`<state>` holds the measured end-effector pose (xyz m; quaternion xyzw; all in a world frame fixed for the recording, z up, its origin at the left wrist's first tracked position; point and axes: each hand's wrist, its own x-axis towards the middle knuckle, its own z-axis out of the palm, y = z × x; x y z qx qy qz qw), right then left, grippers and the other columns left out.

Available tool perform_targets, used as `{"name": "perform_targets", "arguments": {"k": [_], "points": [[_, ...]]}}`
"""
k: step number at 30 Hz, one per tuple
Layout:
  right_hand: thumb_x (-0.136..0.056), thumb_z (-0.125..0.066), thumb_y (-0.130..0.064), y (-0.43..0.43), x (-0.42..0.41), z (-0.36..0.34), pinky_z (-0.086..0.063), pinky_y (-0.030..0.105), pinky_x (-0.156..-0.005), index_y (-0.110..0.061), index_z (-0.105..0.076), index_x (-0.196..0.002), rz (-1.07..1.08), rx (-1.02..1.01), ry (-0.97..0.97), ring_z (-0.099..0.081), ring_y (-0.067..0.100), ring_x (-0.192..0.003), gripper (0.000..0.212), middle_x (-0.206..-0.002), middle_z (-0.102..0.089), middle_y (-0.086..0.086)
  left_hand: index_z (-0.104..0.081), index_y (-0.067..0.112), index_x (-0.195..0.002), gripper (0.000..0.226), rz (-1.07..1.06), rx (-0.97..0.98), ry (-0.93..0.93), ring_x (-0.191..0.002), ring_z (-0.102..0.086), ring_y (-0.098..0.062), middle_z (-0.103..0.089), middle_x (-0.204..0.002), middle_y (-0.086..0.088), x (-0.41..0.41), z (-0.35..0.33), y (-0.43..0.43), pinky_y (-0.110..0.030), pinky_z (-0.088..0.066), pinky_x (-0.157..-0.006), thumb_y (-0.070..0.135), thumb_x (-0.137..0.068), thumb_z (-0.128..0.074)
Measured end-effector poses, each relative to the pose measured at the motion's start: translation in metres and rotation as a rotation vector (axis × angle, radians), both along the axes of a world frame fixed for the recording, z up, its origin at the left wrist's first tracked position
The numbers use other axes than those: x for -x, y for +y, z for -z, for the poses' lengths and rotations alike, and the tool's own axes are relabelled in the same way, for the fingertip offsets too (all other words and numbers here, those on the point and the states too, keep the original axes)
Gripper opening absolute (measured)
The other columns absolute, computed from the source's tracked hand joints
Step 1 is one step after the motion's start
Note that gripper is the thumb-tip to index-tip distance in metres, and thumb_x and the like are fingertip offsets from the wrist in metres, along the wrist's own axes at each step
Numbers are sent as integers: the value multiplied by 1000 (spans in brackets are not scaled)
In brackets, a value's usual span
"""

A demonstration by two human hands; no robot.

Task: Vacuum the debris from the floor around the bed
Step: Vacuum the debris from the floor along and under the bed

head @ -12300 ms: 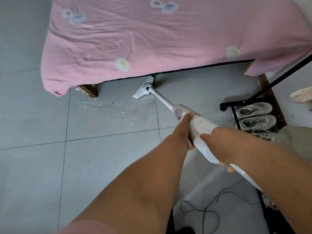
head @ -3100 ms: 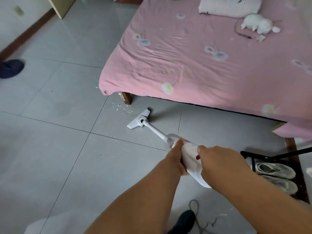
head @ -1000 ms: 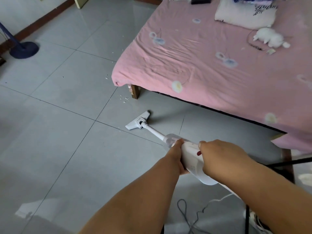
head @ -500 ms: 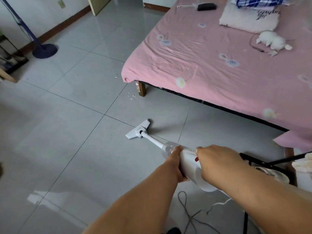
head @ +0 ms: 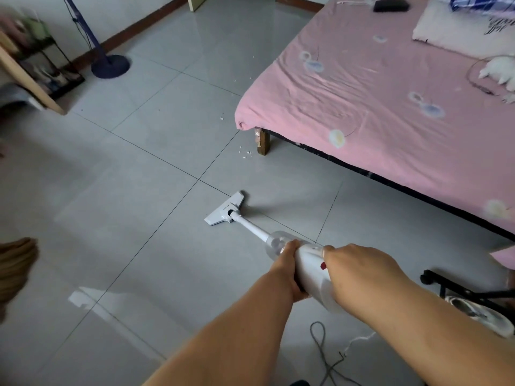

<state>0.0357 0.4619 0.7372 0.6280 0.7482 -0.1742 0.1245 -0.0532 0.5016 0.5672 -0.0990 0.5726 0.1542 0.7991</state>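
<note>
I hold a white stick vacuum (head: 310, 270) with both hands. My left hand (head: 287, 267) grips its body just behind the clear dust cup, and my right hand (head: 359, 270) grips the body further back. The vacuum's floor head (head: 225, 209) lies flat on the grey tiles, well short of the bed. A few white crumbs of debris (head: 245, 153) lie beside the wooden bed leg (head: 262, 142), and more specks (head: 222, 117) lie along the bed's end. The bed (head: 376, 101) has a pink sheet.
A fan stand with a dark round base (head: 110, 66) stands at the far left, next to a black rack (head: 47, 71). A black shoe rack with white shoes (head: 479, 313) sits at the right. A cord (head: 323, 352) trails on the floor near my feet.
The vacuum head has drawn back from the bed leg toward me, and my view has swung left, showing more open floor and the fan stand.
</note>
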Motion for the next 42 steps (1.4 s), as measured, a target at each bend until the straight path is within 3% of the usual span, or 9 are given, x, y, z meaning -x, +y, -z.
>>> {"name": "perform_targets", "arguments": {"k": [4, 8, 14, 20, 23, 27, 31, 39, 42], "points": [[-82, -40, -6, 15, 16, 8, -36, 26, -62, -22, -46, -118, 6, 11, -38, -62, 22, -94, 40, -111, -63, -1, -65, 8, -102, 61, -8, -3, 6, -55, -72, -35, -76, -73, -16, 18, 2, 13, -36, -57, -48, 64, -79, -72], [-78, -36, -4, 17, 27, 11, -38, 27, -64, -30, -31, -129, -2, 1, -8, -61, 21, -96, 57, -114, -62, -4, -64, 9, -102, 58, 3, -19, 13, -55, -72, -36, -76, -73, -17, 30, 4, 17, -39, -58, -45, 61, -78, -74], [-78, -36, -4, 21, 46, 11, -38, 26, -64, -31, -33, -126, 71, 48, 44, -56, 23, -83, 55, -111, -62, -1, -64, 12, -105, 58, 49, -44, 62, -58, -74, -31, -77, -74, -13, 46, 10, 24, -37, -56, -56, 63, -79, -71], [-79, -36, -6, 24, 64, 3, -41, 27, -63, -35, -29, -97, 144, 107, 65, -48, 20, -74, 35, -107, -62, 0, -65, 13, -110, 54, 110, -40, 109, -76, -74, -29, -77, -81, -12, 63, 9, 35, -39, -56, -55, 57, -80, -73], [-79, -37, -6, 28, 71, -1, -42, 26, -61, -42, -24, -96, 127, 114, 28, -48, 19, -72, 42, -107, -61, -2, -64, 13, -109, 53, 111, -37, 74, -63, -75, -29, -77, -75, -12, 67, 7, 35, -36, -57, -49, 56, -80, -72], [-73, -37, -4, 34, 78, -12, -29, 22, -45, -41, -1, -67, 93, 124, 0, -45, 17, -64, 52, -108, -63, -4, -62, 11, -107, 53, 81, -18, -1, -52, -71, -35, -75, -70, -16, 72, 2, 34, -43, -56, -40, 56, -81, -72], [-78, -37, -5, 30, 83, -13, -38, 25, -61, -33, -27, -117, 75, 112, -31, -56, 20, -85, 49, -117, -60, -6, -62, 10, -106, 54, 84, -23, 3, -51, -71, -34, -75, -69, -16, 75, -1, 33, -40, -57, -42, 57, -80, -73], [-85, -39, -4, 1, 78, -39, -45, 30, -77, -26, -28, -96, 151, 349, -59, -58, 24, -101, 27, -118, -57, 2, -65, 12, -109, 55, 119, -38, 79, -73, -75, -29, -76, -73, -14, 60, -5, -1, -40, -59, -58, 57, -79, -72], [-88, -40, -5, -9, 66, -48, -39, 27, -74, -18, -34, -108, 139, 406, -117, -57, 24, -103, 25, -122, -56, 5, -65, 11, -108, 57, 106, -17, 54, -71, -75, -30, -76, -73, -16, 43, -8, -18, -41, -58, -57, 58, -77, -74]]}}
